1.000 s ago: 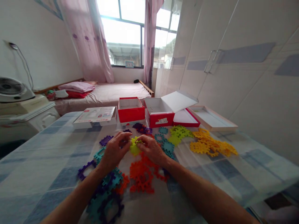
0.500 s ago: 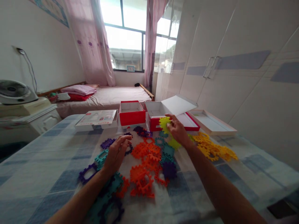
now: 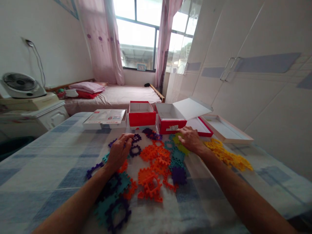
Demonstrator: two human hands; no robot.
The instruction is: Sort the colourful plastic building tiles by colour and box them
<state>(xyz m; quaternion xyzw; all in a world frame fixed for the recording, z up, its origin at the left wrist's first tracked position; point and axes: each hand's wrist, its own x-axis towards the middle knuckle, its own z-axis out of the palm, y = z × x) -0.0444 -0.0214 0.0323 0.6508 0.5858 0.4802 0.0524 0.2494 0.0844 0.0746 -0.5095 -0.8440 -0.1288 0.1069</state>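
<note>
My right hand (image 3: pixel 191 140) is low over the lime-green toothed plastic tiles (image 3: pixel 183 149), fingers closed at the edge of one of them; its fingertips partly cover that tile. My left hand (image 3: pixel 119 150) hovers with loosely extended fingers and nothing visible in them. Just beyond its fingertips lies a dark purple wheel-like piece (image 3: pixel 136 138), with a purple ring piece (image 3: pixel 135 150) beside it. Orange toothed tiles (image 3: pixel 150 182) are heaped between my forearms. Teal tiles (image 3: pixel 177 155) lie along the heap's right side, near a solid purple tile (image 3: pixel 179 175).
Yellow pieces (image 3: pixel 227 154) are piled right of my right forearm. Along the table's far side stand a white box (image 3: pixel 104 117), a red box (image 3: pixel 142 118), a red box with a raised lid (image 3: pixel 170 126) and a shallow tray (image 3: pixel 226 130). More teal and purple pieces (image 3: pixel 119 214) lie by my left forearm.
My right hand has lowered the lime-green tile from in front of the red box to the other lime-green tiles. My left hand stays near the purple pieces. The view has shifted slightly.
</note>
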